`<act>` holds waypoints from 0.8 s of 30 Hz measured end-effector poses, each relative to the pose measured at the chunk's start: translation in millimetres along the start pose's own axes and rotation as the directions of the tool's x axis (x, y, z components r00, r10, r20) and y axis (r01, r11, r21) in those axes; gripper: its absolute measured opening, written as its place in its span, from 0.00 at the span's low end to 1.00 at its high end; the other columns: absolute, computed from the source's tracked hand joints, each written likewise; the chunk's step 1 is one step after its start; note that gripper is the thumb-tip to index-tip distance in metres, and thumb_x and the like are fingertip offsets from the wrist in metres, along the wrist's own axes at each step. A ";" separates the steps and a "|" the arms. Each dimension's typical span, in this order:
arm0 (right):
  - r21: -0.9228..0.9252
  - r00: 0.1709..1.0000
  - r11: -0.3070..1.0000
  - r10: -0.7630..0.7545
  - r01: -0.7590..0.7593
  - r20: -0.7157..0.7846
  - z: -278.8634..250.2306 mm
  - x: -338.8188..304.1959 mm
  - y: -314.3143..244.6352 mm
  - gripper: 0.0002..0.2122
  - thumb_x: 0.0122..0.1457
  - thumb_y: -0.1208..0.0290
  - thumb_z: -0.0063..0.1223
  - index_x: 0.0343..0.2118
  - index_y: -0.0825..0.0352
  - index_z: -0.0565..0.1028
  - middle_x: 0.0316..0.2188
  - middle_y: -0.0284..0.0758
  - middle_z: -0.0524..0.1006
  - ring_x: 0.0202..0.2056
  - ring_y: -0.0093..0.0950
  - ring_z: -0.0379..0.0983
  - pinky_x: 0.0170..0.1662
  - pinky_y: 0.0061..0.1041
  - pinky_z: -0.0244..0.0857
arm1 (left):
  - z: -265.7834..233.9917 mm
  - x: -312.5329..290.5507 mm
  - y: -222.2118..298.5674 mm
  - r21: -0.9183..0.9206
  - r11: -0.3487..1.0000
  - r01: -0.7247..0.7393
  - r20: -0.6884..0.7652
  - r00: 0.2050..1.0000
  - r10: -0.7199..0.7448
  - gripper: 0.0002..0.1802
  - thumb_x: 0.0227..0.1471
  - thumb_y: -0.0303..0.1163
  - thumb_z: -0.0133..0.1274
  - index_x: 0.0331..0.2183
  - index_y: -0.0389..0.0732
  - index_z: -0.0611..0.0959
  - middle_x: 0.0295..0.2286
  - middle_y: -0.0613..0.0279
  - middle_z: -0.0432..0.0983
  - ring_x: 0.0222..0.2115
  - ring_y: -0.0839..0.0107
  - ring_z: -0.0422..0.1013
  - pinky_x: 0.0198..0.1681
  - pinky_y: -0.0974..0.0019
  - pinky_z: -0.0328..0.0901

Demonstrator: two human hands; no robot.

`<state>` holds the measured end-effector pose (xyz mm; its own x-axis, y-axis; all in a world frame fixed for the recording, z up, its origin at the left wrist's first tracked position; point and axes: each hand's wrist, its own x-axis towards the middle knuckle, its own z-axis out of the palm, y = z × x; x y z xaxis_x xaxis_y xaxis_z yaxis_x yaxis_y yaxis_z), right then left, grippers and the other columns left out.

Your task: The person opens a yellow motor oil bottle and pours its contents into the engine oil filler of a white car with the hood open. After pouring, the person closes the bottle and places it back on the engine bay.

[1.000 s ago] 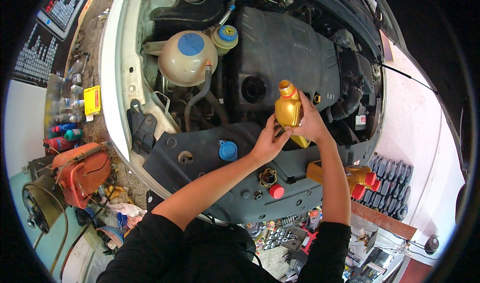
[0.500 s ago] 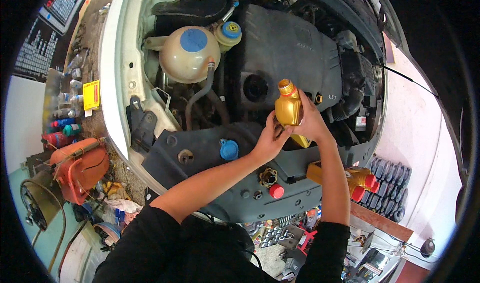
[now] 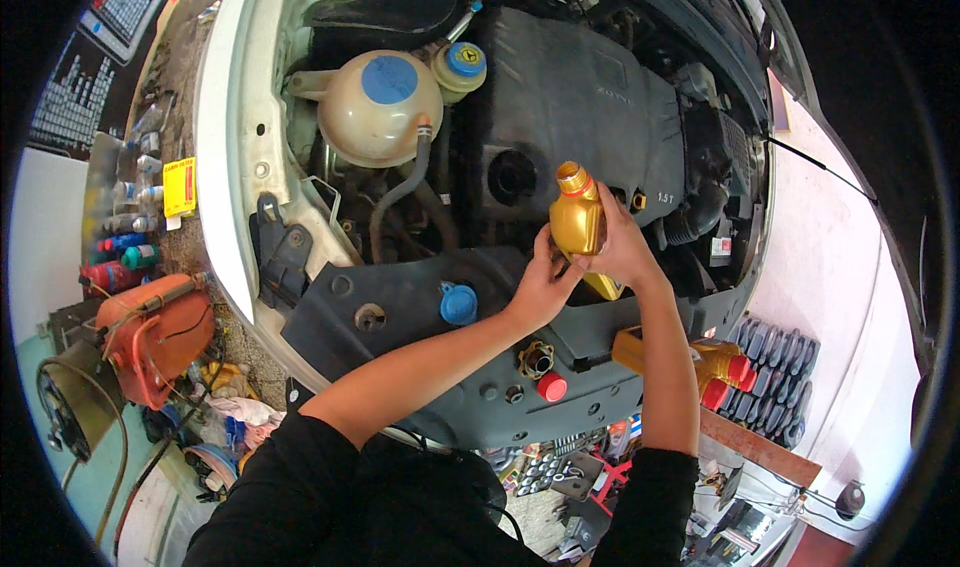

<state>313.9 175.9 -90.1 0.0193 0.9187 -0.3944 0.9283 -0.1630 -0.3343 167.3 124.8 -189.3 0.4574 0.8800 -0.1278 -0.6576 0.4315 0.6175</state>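
Both my hands hold one gold oil bottle (image 3: pixel 576 225) over the front edge of the engine bay. Its neck is uncapped and points away from me, toward the engine. My right hand (image 3: pixel 625 242) wraps the bottle's right side; my left hand (image 3: pixel 545 285) grips its lower left, with the fingertips partly hidden. Just beyond and left of the neck is the round dark oil filler hole (image 3: pixel 512 177) in the black engine cover (image 3: pixel 580 87). A red cap (image 3: pixel 551 387) lies on the black front panel (image 3: pixel 400 287), beside a dark gold-brown filler cap (image 3: pixel 536 358).
Left of the engine sit a coolant tank (image 3: pixel 375 117) and a blue-capped reservoir (image 3: pixel 462 72). A blue flip cap (image 3: pixel 459 304) is on the front panel. More gold bottles with red caps (image 3: pixel 715 362) lie by my right forearm. The raised hood (image 3: pixel 860 87) flanks the right side.
Almost nothing differs. The view has shifted very slightly, and both hands keep the bottle in about the same tilt and place.
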 end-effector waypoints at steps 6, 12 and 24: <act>-0.040 1.000 0.999 -0.003 0.003 0.002 2.1 0.4 1.1 0.60 0.34 0.64 0.78 0.71 0.67 0.50 0.64 0.52 0.65 0.64 0.50 0.61 0.68 0.41 0.57 | -1.2 1.5 -0.8 -0.002 1.000 -0.026 0.015 1.000 0.026 0.40 0.65 0.29 0.53 0.65 0.33 0.47 0.58 0.46 0.62 0.59 0.64 0.64 0.63 0.63 0.60; -0.033 1.000 0.999 -0.009 0.009 -0.003 3.5 2.0 3.7 0.58 0.34 0.64 0.75 0.70 0.69 0.50 0.63 0.51 0.65 0.64 0.47 0.61 0.68 0.37 0.55 | -1.0 1.7 -4.2 -0.012 1.000 -0.018 0.003 1.000 0.018 0.41 0.65 0.32 0.54 0.66 0.35 0.48 0.59 0.49 0.62 0.60 0.66 0.62 0.64 0.63 0.60; -0.042 0.999 0.999 0.023 -0.022 0.024 -0.1 2.4 -4.1 0.57 0.34 0.69 0.75 0.70 0.69 0.51 0.62 0.52 0.66 0.64 0.48 0.63 0.68 0.37 0.57 | -0.9 1.0 -4.0 0.005 1.000 -0.015 -0.010 1.000 0.015 0.41 0.65 0.36 0.55 0.66 0.34 0.49 0.58 0.50 0.63 0.59 0.67 0.63 0.62 0.65 0.60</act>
<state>310.2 178.8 -89.6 0.0318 0.9057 -0.4228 0.9423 -0.1682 -0.2894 169.9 124.2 -192.6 0.4413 0.8885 -0.1260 -0.6617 0.4170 0.6231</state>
